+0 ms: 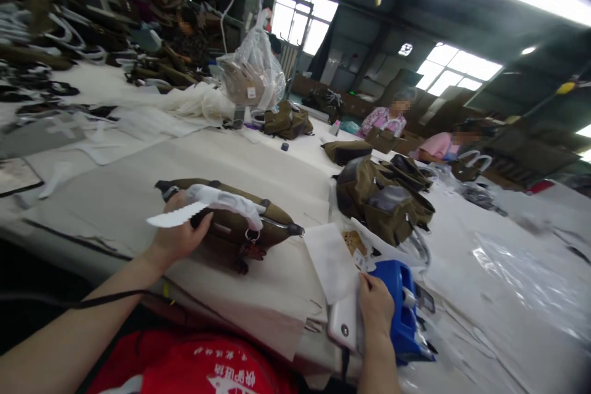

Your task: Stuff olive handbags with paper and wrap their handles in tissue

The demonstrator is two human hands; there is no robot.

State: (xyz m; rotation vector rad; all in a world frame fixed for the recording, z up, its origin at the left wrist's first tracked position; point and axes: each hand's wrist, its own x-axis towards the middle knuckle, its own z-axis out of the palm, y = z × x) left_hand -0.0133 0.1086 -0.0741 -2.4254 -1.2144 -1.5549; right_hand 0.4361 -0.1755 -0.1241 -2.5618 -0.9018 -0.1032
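In the head view, a long white worktable [455,246] is seen from above, partly covered by a broad beige sheet [277,166]. An olive handbag [231,221] is set near the close edge, left of centre, with its zipped top facing up. It is gripped by the left hand [182,231], closed around one end of the white-wrapped handle [231,200], thumb in front. A white strip [178,217] with a jagged edge juts out across that hand. A dark reddish charm [252,252] is hung from a ring at the bag's front.

The right hand [377,301] is held narrow, fingers curled, at the corner of a white paper [330,258]; whether the paper is pinched cannot be told. A white device [343,323] is seen just beside it, and a blue container [390,277] on its other side.

Farther back, more olive bags [383,203] are heaped, and two people in pink [436,146] are seated beyond the table.
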